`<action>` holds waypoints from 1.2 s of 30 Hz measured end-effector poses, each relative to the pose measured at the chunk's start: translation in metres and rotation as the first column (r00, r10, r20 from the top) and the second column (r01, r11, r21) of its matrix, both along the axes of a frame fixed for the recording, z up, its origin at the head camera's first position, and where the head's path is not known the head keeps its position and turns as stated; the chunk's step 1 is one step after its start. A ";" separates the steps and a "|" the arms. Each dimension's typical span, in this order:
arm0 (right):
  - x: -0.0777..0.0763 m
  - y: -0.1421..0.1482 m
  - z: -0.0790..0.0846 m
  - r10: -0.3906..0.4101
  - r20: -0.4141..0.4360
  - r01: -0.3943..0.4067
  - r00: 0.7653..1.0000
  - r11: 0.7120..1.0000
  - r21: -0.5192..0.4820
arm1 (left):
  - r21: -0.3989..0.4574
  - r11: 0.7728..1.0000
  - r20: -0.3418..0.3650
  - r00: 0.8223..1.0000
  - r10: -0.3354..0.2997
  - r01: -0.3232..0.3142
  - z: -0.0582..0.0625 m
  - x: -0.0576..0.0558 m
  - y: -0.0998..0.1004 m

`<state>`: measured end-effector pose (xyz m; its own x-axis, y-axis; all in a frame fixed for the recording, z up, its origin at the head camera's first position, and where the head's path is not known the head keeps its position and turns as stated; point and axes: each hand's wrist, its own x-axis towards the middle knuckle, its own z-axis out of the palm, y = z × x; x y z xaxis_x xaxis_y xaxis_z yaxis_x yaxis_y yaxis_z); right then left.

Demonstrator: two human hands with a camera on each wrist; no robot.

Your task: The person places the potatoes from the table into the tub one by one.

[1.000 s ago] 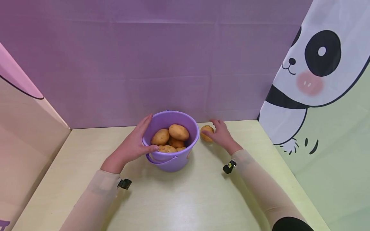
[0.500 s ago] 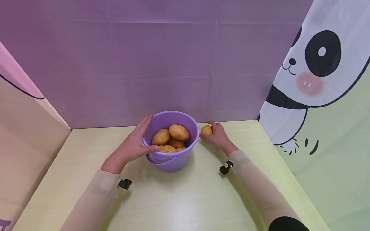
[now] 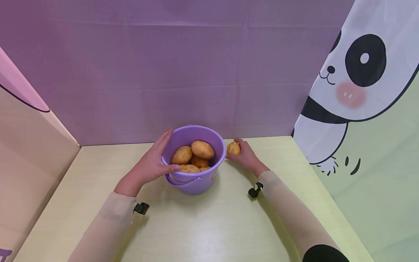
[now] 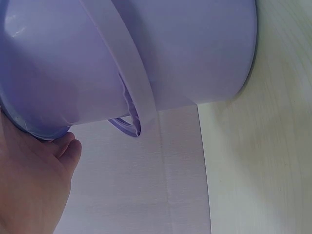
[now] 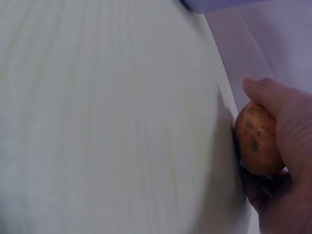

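Note:
A purple bucket (image 3: 196, 183) stands near the back of the table, its handle folded down at the front. Inside lie several potatoes (image 3: 202, 150). My left hand (image 3: 148, 165) holds the bucket's left side, thumb over the front rim and fingers along the outer left edge. In the left wrist view, fingertips of this hand (image 4: 34, 180) show at the rim. Just right of the bucket, my right hand (image 3: 247, 157) grips a single potato (image 3: 233, 148) between thumb and fingers. The right wrist view shows that potato (image 5: 258, 139) low by the tabletop, partly covered by the hand.
The pale wooden table (image 3: 196, 229) meets a purple cloth backdrop (image 3: 183, 72) right behind the bucket. A panda-printed panel (image 3: 379, 145) borders the right side, and a beige panel (image 3: 32, 156) the left.
My right hand has moved slightly left and its thumb and fingers have taken hold of the potato beside the bucket. The left hand and bucket have stayed put.

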<state>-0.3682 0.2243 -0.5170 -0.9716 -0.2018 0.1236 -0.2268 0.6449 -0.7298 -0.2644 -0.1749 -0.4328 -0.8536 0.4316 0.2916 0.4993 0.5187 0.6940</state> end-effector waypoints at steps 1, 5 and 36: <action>-0.001 0.000 -0.001 0.006 -0.001 -0.006 1.000 1.000 -0.007 | 0.001 1.000 0.000 1.000 -0.001 0.001 0.000 0.000 0.000; -0.004 0.002 -0.004 0.016 -0.010 -0.016 1.000 1.000 -0.011 | 0.002 1.000 -0.004 1.000 -0.004 0.004 0.000 0.000 0.000; -0.002 0.007 0.002 0.035 0.009 -0.035 0.999 0.999 -0.024 | 0.003 1.000 0.016 1.000 0.009 -0.009 -0.002 -0.002 -0.001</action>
<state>-0.3699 0.2314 -0.5153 -0.9652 -0.2326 0.1194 -0.2416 0.6191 -0.7472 -0.2659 -0.1759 -0.4351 -0.8621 0.4230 0.2789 0.4832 0.5208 0.7038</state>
